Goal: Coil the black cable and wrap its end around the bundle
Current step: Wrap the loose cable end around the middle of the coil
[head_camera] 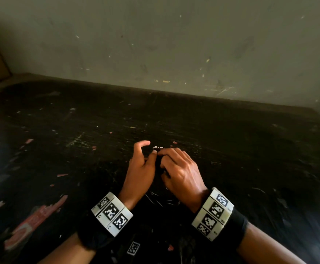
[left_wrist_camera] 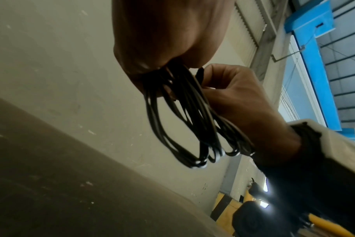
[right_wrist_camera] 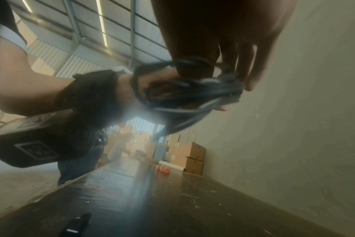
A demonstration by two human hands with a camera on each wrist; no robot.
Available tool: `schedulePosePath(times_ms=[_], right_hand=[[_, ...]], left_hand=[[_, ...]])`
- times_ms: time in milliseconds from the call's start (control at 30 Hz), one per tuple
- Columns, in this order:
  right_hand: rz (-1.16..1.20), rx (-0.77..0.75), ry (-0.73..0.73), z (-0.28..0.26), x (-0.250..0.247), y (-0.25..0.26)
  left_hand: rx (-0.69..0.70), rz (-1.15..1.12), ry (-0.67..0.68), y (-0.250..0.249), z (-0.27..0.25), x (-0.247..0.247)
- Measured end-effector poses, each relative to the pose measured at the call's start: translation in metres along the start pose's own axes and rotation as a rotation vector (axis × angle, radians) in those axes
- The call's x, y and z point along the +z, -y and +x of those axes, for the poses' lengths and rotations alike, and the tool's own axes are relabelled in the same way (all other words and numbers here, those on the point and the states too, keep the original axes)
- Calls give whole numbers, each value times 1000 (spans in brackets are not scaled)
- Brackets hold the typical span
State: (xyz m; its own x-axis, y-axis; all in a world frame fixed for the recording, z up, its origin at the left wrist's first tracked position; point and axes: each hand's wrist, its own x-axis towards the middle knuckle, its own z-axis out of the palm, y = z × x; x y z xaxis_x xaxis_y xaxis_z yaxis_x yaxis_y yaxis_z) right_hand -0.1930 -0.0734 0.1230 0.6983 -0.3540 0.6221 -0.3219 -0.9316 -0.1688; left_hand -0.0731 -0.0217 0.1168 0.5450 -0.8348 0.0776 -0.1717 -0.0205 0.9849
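The black cable (left_wrist_camera: 182,120) hangs in several loops from my left hand (left_wrist_camera: 162,48), which grips the top of the bundle. In the head view both hands meet above the middle of the dark table (head_camera: 231,140); the left hand (head_camera: 144,162) has its forefinger raised, and the loops (head_camera: 161,199) show faintly below the wrists. My right hand (head_camera: 176,166) curls over the bundle from the right. Its fingers (left_wrist_camera: 223,83) pinch the cable's end beside the top of the coil. In the right wrist view the right hand (right_wrist_camera: 223,48) presses on the bunched cable (right_wrist_camera: 192,97), which is blurred.
A grey wall (head_camera: 174,54) runs close behind the table. Stacked cardboard boxes (right_wrist_camera: 188,157), a clear roll (right_wrist_camera: 172,166) and an orange object (right_wrist_camera: 163,170) stand at the table's far left end. Red label scraps (head_camera: 31,225) are stuck to the scratched tabletop.
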Motion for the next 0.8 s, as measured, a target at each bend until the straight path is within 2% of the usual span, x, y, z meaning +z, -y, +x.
schedulePosePath(times_ms=[200, 300, 467, 633, 800], right_hand=[[67, -32, -43, -1, 3, -6], [63, -46, -45, -4, 4, -10], [84, -30, -30, -6, 3, -14], [181, -5, 55, -7, -3, -21], [212, 1, 100, -8, -11, -27]], left_hand=[[-146, -69, 28, 0, 3, 3], [-222, -93, 94, -4, 6, 6], [-222, -177, 148, -1, 10, 7], [-182, -210, 197, 1, 11, -1], [-134, -141, 244, 3, 11, 0]])
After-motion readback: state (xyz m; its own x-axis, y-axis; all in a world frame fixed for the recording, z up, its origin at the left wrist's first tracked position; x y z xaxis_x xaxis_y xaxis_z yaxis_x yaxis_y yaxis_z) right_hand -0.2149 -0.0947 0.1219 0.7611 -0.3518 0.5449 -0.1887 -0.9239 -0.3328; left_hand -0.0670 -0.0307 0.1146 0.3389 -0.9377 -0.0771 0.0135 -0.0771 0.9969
